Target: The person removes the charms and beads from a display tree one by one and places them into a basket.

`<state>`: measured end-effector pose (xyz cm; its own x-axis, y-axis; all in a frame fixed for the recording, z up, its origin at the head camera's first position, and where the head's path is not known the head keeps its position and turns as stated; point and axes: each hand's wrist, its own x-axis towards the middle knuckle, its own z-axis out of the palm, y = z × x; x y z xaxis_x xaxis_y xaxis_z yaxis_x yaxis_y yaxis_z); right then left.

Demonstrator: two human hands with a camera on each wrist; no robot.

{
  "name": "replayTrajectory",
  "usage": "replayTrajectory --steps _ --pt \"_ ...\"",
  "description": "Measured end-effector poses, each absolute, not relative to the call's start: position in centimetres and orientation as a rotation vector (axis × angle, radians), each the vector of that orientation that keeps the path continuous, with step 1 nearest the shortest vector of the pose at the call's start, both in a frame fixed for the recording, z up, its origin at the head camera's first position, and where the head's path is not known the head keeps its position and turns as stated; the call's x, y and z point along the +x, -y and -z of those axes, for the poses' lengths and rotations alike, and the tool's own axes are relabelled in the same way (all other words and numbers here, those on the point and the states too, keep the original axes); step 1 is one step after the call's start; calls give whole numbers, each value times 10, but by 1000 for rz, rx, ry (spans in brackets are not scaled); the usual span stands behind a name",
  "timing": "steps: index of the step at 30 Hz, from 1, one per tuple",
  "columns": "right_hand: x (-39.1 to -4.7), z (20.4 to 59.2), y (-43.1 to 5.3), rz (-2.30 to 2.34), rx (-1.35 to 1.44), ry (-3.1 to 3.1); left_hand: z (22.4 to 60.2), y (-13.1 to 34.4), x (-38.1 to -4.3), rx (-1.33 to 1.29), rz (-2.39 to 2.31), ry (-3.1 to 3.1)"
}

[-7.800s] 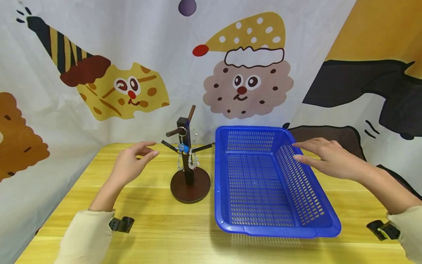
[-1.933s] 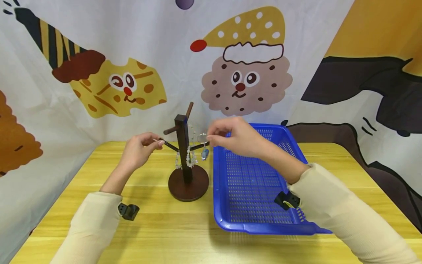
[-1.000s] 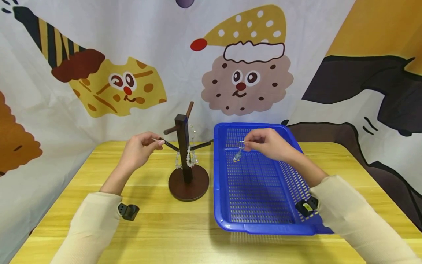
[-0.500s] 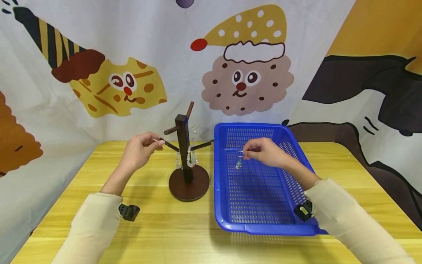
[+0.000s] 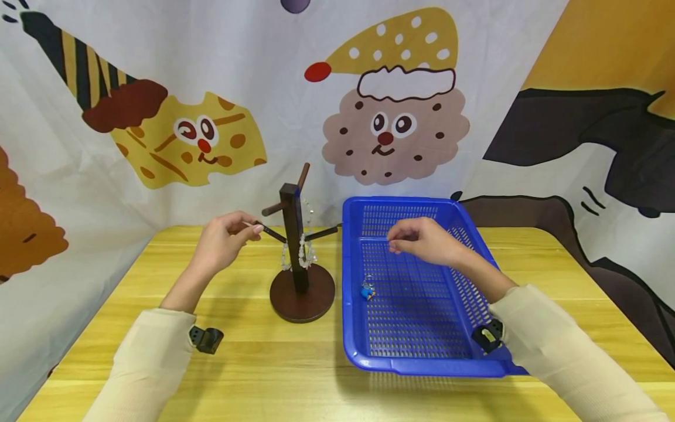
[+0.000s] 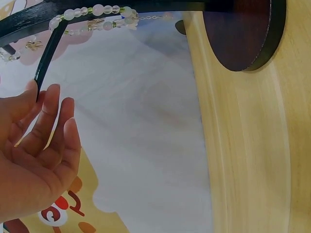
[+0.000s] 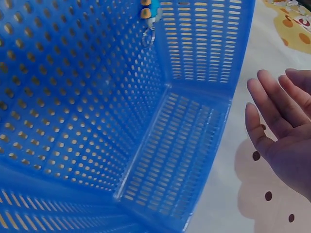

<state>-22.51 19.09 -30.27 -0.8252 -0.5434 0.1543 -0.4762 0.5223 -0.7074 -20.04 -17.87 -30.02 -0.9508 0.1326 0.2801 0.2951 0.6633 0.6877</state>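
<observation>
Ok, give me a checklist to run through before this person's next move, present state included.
1. Keychain inside the blue basket: ok.
2. Right hand free: ok, it holds nothing.
3. Left hand holding the stand: ok, pinching the end of a peg.
4. Stand upright: ok.
5. Right hand at the beaded bracelets: not ok, apart from them.
6. Bracelet count: cannot tell, they overlap.

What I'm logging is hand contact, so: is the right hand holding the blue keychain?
No, the blue keychain is inside the blue basket, apart from the right hand.
</observation>
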Motion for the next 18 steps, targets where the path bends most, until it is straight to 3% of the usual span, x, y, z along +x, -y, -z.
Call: replayTrajectory --steps 18 --pt "-217 270 -174 1134 -964 -2683 300 179 -200 -354 1167 2677"
